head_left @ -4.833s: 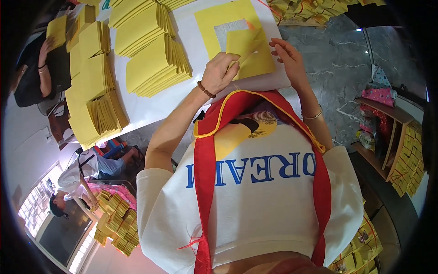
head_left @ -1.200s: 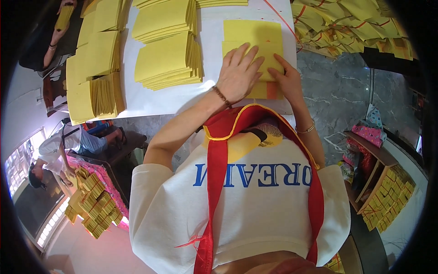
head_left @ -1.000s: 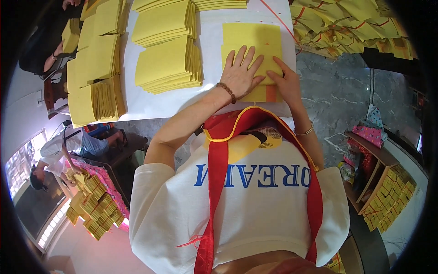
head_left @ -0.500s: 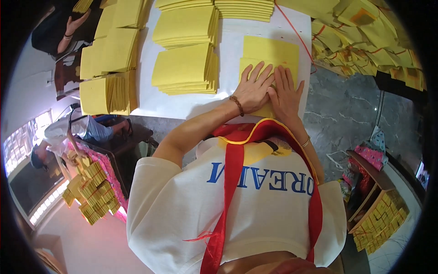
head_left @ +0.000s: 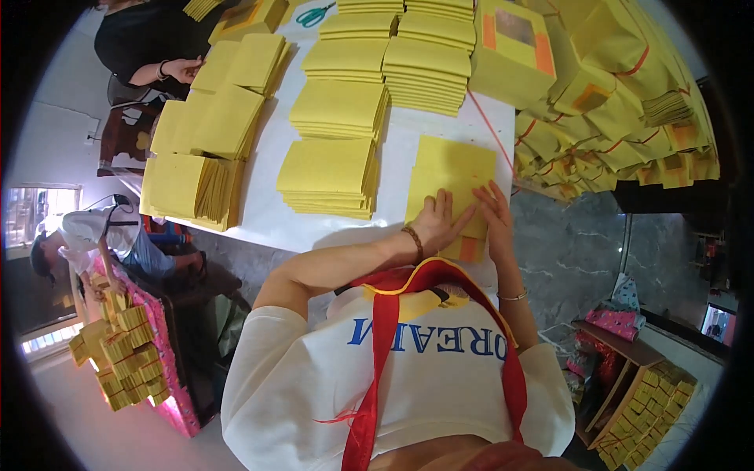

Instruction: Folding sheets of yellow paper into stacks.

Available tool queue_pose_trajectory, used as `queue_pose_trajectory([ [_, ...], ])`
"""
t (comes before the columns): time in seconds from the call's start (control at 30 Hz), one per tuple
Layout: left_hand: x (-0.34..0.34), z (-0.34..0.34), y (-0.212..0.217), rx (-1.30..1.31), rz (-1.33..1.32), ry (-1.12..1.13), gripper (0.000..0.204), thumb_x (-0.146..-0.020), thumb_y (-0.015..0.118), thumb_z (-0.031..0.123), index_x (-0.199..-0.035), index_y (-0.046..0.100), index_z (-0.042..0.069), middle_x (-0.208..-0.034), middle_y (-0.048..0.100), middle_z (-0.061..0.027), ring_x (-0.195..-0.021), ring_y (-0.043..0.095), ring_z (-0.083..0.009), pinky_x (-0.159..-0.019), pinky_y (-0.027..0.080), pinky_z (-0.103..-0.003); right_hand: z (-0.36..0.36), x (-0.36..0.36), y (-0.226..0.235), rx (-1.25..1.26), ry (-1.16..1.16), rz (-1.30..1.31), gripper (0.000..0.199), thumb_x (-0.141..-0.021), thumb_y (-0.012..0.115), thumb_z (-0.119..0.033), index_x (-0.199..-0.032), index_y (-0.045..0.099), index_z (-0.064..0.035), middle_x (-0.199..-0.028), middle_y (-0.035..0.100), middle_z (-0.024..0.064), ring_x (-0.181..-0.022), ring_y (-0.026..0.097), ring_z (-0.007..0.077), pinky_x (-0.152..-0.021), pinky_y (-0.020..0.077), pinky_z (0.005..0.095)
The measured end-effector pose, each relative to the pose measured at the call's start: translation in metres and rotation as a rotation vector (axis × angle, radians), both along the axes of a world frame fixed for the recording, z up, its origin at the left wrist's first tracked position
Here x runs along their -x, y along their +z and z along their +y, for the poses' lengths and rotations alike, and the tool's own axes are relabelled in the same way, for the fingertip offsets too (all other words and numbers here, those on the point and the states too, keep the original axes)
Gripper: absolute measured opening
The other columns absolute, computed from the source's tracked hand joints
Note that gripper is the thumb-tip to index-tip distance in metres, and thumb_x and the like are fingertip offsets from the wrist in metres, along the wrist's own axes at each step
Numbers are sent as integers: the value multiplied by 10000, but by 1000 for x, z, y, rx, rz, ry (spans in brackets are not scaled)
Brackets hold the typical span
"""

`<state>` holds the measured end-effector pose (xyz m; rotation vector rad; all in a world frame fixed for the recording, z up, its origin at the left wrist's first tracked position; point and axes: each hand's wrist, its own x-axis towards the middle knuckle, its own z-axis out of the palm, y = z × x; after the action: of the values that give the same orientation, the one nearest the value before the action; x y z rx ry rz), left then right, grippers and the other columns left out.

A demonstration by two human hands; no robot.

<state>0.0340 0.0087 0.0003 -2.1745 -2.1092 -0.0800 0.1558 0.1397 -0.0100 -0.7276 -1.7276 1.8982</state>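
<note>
A yellow paper sheet [head_left: 449, 161], overlaid with more yellow paper toward me, lies on the white table near its front edge. My left hand [head_left: 440, 228], with a brown bead bracelet at the wrist, rests on the paper with the thumb stretched toward the right. At the sheet's right edge is my right hand [head_left: 496, 224], its fingers extended and slightly bent over the paper. Both hands are open and hold nothing. An orange patch [head_left: 470, 249] shows on the paper near my body. Left of the sheet stands a stack of folded yellow paper [head_left: 328, 173].
More folded stacks [head_left: 208, 129] line the white table [head_left: 255, 212]. Scissors [head_left: 316, 14] with green handles lie at the back. A red string [head_left: 491, 129] crosses the right side, beside a large yellow pile [head_left: 620, 102]. Another person's hand [head_left: 182, 71] touches stacks at far left.
The view has shifted, revealing more of the table's far side. My hands have moved apart, the fingers of both now more bent. The other person's hand has come to the stacks.
</note>
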Motion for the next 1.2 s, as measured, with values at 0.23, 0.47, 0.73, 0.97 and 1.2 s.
queue_pose_trajectory([
  [0.23, 17, 6, 20, -175, -132, 72, 422, -767, 502, 150, -1166, 528, 16, -925, 600, -182, -896, 587, -295, -735, 477, -370, 2, -15, 16, -37, -418, 54, 350, -931, 489, -181, -1250, 487, -37, -1136, 588, 66, -1027, 530, 150, -908, 390, 295],
  [0.47, 131, -65, 139, -532, -309, -67, 457, -728, 551, 44, -1183, 535, 72, -1072, 620, -112, -928, 599, -273, -743, 484, -387, -16, 7, 58, 3, -384, 57, 309, -926, 507, -205, -1185, 525, -38, -1028, 603, 51, -975, 548, 135, -830, 428, 287],
  [0.73, 187, -131, 87, -193, -44, 232, 427, -746, 551, 82, -1172, 533, 102, -1036, 626, -82, -934, 599, -248, -801, 462, -357, -77, 101, 39, 335, 200, -40, 479, -925, 502, -302, -1344, 388, -100, -1313, 444, 86, -1163, 458, 197, -934, 385, 355],
  [0.97, 194, -141, 40, -23, -143, 194, 385, -824, 543, 196, -1194, 514, 94, -1146, 565, -113, -1068, 527, -266, -856, 435, -359, -117, 174, 38, 425, 234, -244, 737, -828, 598, -389, -1372, 240, -45, -1309, 419, 109, -1191, 424, 233, -981, 342, 325],
  [1.2, 203, -162, -10, -289, -624, 757, 719, -776, 663, 392, -1315, 352, 32, -1224, 515, -195, -1142, 492, -302, -959, 383, -340, -123, 177, 7, 301, 186, -203, 694, -803, 662, -261, -1350, 281, -66, -1268, 435, 89, -1157, 444, 199, -922, 383, 367],
])
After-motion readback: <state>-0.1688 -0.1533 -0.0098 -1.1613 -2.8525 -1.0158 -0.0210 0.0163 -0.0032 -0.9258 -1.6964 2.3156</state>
